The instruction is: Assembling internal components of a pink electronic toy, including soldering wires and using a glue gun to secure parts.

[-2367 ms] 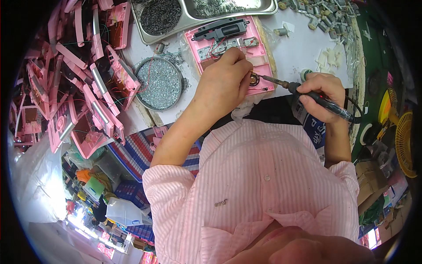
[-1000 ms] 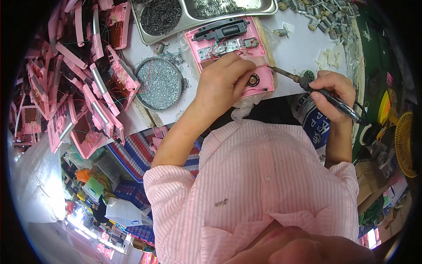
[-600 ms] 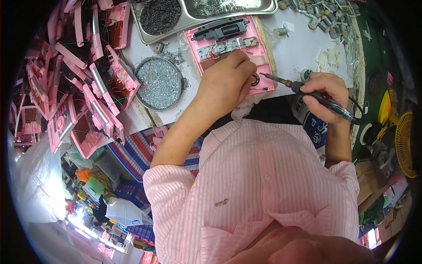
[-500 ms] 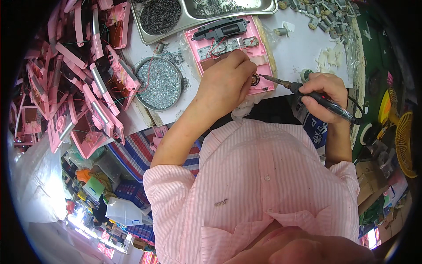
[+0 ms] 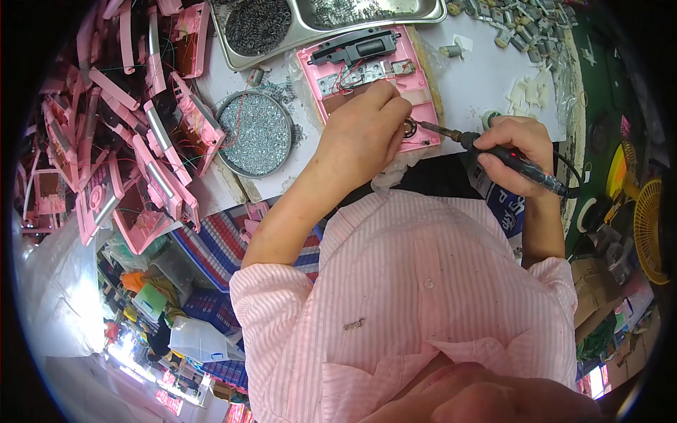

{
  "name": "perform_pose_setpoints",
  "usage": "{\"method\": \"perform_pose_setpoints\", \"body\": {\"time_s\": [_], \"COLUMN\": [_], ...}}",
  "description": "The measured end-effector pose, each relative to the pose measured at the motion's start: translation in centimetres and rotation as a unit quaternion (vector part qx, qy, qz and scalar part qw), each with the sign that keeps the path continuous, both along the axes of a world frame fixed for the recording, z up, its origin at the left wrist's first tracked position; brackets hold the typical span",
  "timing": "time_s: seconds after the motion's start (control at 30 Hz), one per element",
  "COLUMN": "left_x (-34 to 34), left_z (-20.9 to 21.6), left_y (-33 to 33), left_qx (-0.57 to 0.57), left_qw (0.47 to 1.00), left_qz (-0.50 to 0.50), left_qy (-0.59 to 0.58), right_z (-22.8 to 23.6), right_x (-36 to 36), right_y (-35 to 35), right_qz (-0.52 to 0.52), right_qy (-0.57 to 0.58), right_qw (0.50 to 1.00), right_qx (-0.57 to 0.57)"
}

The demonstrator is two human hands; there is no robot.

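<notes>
A pink plastic housing lies in front of me, fitted with a black part, a metal plate and red wires. My left hand rests over its near part, fingers bent together beside a small round dark-rimmed component. Whatever those fingertips pinch is hidden behind the hand. From the right, my right hand grips a soldering iron by its black handle. The iron's thin tip reaches the round component's edge; whether it touches cannot be made out.
Left of the housing stands a round tin of small screws. Behind is a metal tray holding springs. Pink housings with wires pile up at far left. Small motors lie at back right, near white plastic pieces.
My right hand and the soldering iron have shifted slightly left, the tip staying by the round component. The left hand and housing hold their places.
</notes>
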State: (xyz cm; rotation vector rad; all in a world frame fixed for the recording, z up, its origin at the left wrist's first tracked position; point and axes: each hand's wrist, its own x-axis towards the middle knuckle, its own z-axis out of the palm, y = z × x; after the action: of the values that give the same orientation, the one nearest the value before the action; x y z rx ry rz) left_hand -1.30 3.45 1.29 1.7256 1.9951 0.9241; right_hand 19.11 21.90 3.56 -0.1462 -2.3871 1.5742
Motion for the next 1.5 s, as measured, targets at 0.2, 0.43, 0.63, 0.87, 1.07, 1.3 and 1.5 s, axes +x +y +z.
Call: {"method": "perform_pose_setpoints", "body": {"time_s": [0.2, 0.43, 0.63, 0.87, 1.07, 1.3, 1.5], "left_x": [0.0, -0.2, -0.4, 0.5, 0.3, 0.1, 0.9], "left_z": [-0.2, 0.0, 0.6, 1.3, 1.5, 1.5, -0.1], "left_y": [0.0, -0.1, -0.2, 0.5, 1.6, -1.1, -3.3], "left_qx": [0.009, 0.009, 0.034, -0.034, -0.017, -0.024, 0.004], "left_qw": [1.000, 1.000, 0.999, 0.996, 0.998, 0.999, 0.994], "left_qz": [0.002, -0.001, 0.013, 0.036, -0.020, 0.013, 0.054], "left_qy": [0.002, -0.006, -0.030, 0.073, 0.057, -0.029, -0.095], "right_z": [0.8, 2.6, 2.5, 5.7, 3.7, -1.3, -2.8], "right_x": [0.5, 4.8, 13.7, 25.3, 26.2, 25.8, 13.3], "right_y": [0.4, 1.2, 3.6, 8.2, 10.9, 12.1, 1.2], "right_qz": [-0.017, -0.132, -0.407, -0.642, -0.702, -0.657, -0.428], "right_qy": [0.026, -0.008, 0.059, 0.190, 0.115, 0.162, 0.074], "right_qw": [0.999, 0.991, 0.910, 0.743, 0.703, 0.654, 0.813], "right_qx": [0.025, 0.000, -0.063, 0.011, 0.022, -0.339, -0.386]}}
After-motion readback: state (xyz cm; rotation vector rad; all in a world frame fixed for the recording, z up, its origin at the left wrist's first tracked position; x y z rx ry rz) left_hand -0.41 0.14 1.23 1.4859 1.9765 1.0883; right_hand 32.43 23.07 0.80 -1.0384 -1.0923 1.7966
